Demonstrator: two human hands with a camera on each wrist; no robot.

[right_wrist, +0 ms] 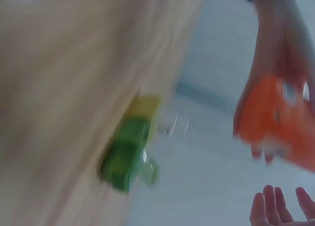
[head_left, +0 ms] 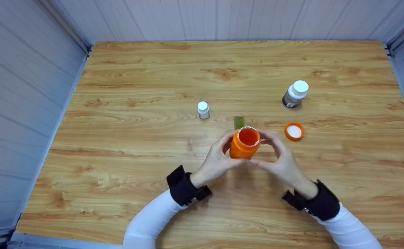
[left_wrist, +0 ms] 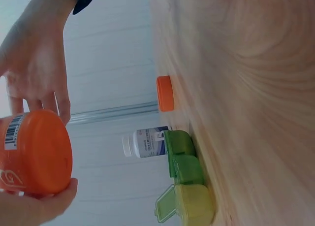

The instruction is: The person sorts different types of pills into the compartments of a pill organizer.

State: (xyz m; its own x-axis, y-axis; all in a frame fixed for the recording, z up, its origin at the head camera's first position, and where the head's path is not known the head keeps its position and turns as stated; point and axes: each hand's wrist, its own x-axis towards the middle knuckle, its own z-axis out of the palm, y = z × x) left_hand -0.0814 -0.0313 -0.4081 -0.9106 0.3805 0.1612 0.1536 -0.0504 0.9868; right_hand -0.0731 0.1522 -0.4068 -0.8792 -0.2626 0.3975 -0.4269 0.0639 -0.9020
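An orange bottle point(head_left: 244, 147), its open mouth tilted toward the head camera, is gripped by my left hand point(head_left: 219, 155), with thumb and fingers around its side. My right hand point(head_left: 281, 160) is at the bottle's other side, thumb near the left thumb and fingers extended. In the right wrist view, the right fingers point(right_wrist: 273, 206) are spread and apart from the bottle. Beyond the bottle sits a pill box with green compartments point(left_wrist: 187, 169) and a yellow compartment point(left_wrist: 197, 206), its yellow end's lid raised; the bottle and hands mostly hide it in the head view.
An orange cap point(head_left: 294, 131) lies right of the hands, its white inside facing up. A small white bottle point(head_left: 203, 110) stands left of the pill box. Farther back on the right is a larger white-capped bottle point(head_left: 295, 94) with a dark label. Pale panels point(head_left: 202, 20) border the wooden table.
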